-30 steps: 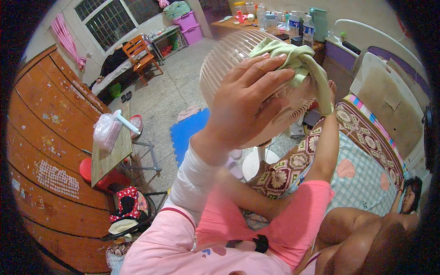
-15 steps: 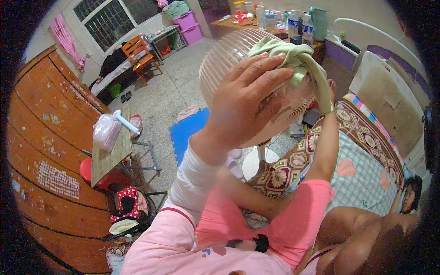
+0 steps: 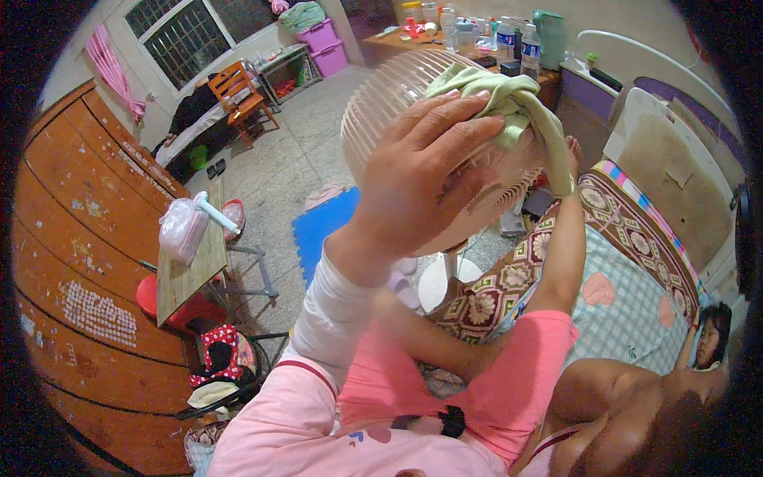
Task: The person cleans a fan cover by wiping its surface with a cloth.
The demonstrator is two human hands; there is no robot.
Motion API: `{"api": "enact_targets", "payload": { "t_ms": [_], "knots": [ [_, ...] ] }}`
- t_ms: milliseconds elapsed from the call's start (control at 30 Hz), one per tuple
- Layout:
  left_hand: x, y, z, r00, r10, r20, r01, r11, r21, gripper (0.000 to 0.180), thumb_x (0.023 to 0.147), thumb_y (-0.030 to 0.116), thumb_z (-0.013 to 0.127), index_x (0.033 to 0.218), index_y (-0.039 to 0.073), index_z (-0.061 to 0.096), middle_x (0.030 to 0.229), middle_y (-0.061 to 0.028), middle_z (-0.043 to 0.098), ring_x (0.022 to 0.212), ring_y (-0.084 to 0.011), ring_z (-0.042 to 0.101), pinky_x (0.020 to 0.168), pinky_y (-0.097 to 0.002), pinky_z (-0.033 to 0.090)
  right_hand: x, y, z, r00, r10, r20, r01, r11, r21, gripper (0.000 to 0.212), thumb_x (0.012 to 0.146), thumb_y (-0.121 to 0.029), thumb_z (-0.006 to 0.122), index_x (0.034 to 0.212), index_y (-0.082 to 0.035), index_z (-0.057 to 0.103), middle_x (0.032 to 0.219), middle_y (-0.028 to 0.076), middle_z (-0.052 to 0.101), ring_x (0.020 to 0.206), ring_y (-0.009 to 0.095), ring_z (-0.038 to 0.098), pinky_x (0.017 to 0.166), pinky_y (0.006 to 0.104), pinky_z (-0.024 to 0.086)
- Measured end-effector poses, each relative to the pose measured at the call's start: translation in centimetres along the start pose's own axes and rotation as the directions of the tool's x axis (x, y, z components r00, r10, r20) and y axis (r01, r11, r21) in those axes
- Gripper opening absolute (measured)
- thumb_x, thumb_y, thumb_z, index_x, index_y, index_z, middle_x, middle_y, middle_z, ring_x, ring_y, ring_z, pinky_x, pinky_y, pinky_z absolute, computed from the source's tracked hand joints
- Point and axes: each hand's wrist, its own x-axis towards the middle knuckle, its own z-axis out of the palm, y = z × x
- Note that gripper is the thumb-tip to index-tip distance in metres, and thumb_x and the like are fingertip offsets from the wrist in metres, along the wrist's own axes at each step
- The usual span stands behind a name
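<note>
From here, the left hand (image 3: 421, 163) has its grip closed over the cloth (image 3: 497, 86) at the fan (image 3: 372, 115): seemingly soft, light, best held bunched.

One fan (image 3: 377, 99), one cloth (image 3: 509, 91), two boxes (image 3: 328, 60)

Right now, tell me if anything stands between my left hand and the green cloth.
Nothing visible does: your left hand already has its fingertips on the green cloth, which lies against the fan guard.
</note>
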Motion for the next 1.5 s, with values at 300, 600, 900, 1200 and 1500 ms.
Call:
{"api": "enact_targets", "payload": {
  "t_ms": [300, 600, 900, 1200, 1500],
  "knots": [
    [-0.4, 0.1, -0.1, 0.999, 0.031, -0.025, -0.031, 1.0, -0.004, 0.036, 0.073, 0.02, 0.064, 0.107, 0.009, 0.057, 0.115, -0.0097, 0.054, 0.107, -0.0303, 0.05, 0.092, -0.0399, 0.038, -12.1, 7.1, 7.9, 0.994, 0.101, 0.04, -0.068, 0.868, -0.491, 0.013, 0.079, -0.01, 0.049, 0.087, -0.005, 0.04, 0.073, 0.011, 0.037, 0.075, 0.025, 0.043, 0.073, 0.0389, 0.037],
    [-0.5, 0.2, 0.2, 0.999, 0.035, -0.033, -0.035, 0.999, 0.004, 0.036, 0.073, 0.018, 0.063, 0.108, 0.009, 0.057, 0.117, -0.0092, 0.053, 0.109, -0.0296, 0.048, 0.094, -0.04, 0.036, -24.8, 15.4, 18.7, 0.954, 0.258, 0.155, -0.045, 0.631, -0.774, 0.01, 0.077, -0.007, 0.051, 0.081, -0.005, 0.042, 0.064, 0.011, 0.039, 0.068, 0.026, 0.046, 0.069, 0.0376, 0.039],
    [-1.9, -0.4, -0.6, 1.0, 0.001, -0.022, 0.001, 0.997, 0.076, 0.036, 0.072, 0.019, 0.065, 0.106, 0.01, 0.057, 0.117, -0.0084, 0.054, 0.108, -0.0294, 0.05, 0.093, -0.0403, 0.037, -34.5, 21.4, 29.3, 0.746, 0.509, 0.429, -0.061, 0.694, -0.718, 0.011, 0.075, -0.004, 0.054, 0.074, -0.005, 0.043, 0.054, 0.011, 0.041, 0.06, 0.026, 0.048, 0.064, 0.0364, 0.041],
    [0.9, 2.7, 1.8, 0.982, 0.052, -0.183, -0.073, 0.991, -0.111, 0.036, 0.072, 0.019, 0.065, 0.106, 0.01, 0.058, 0.115, -0.0085, 0.055, 0.106, -0.0297, 0.05, 0.091, -0.0397, 0.038, -37.4, 21.9, 36.9, 0.665, 0.341, 0.664, 0.732, -0.117, -0.672, 0.014, 0.076, -0.005, 0.052, 0.09, -0.005, 0.053, 0.075, 0.011, 0.056, 0.079, 0.023, 0.056, 0.081, 0.0395, 0.041],
    [-2.6, 1.6, -0.8, 0.993, -0.061, -0.104, 0.05, 0.993, -0.105, 0.026, 0.082, 0.015, 0.056, 0.106, 0.003, 0.056, 0.118, -0.0174, 0.051, 0.114, -0.0337, 0.047, 0.095, -0.0417, 0.037, -26.6, 24.9, 30.6, 0.527, 0.61, 0.592, 0.841, -0.472, -0.264, 0.035, 0.082, -0.002, 0.047, 0.117, -0.002, 0.05, 0.122, 0.019, 0.048, 0.118, 0.027, 0.043, 0.099, 0.0345, 0.032]
  ]
}}
